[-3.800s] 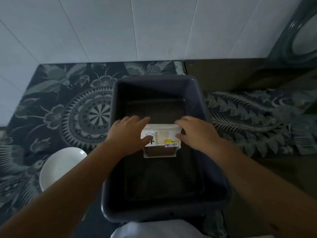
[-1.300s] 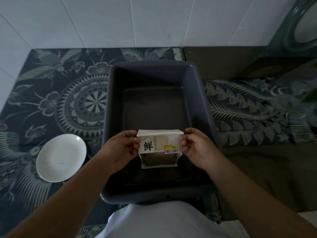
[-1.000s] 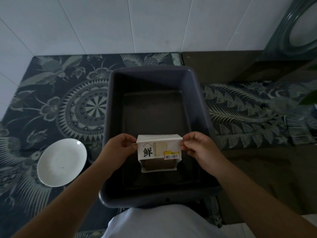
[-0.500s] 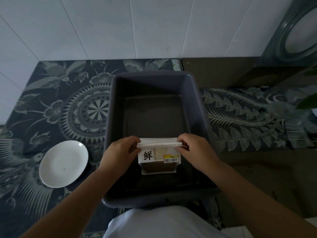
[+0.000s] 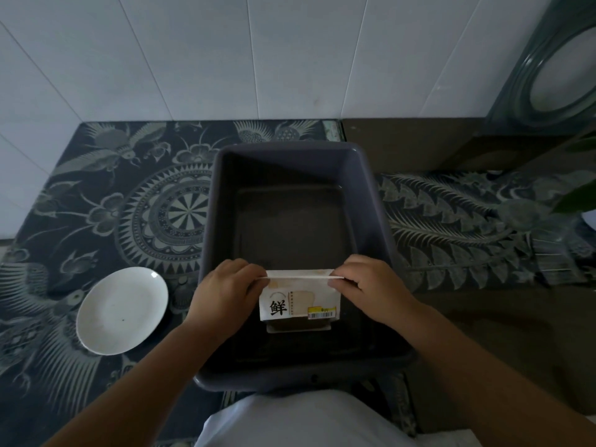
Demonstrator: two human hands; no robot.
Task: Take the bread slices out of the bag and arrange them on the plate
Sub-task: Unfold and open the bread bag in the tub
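Both hands pinch the bread bag [image 5: 298, 306] by its top corners over the grey tub [image 5: 292, 166], left hand [image 5: 225, 293] and right hand [image 5: 371, 285] fingers clamped tight, and a hard pull could rip it, dropping slices well short of the white plate [image 5: 121, 309].

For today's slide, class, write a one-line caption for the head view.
Both hands, left and right, pinch the top of a bread bag over a grey tub, with a white plate left.
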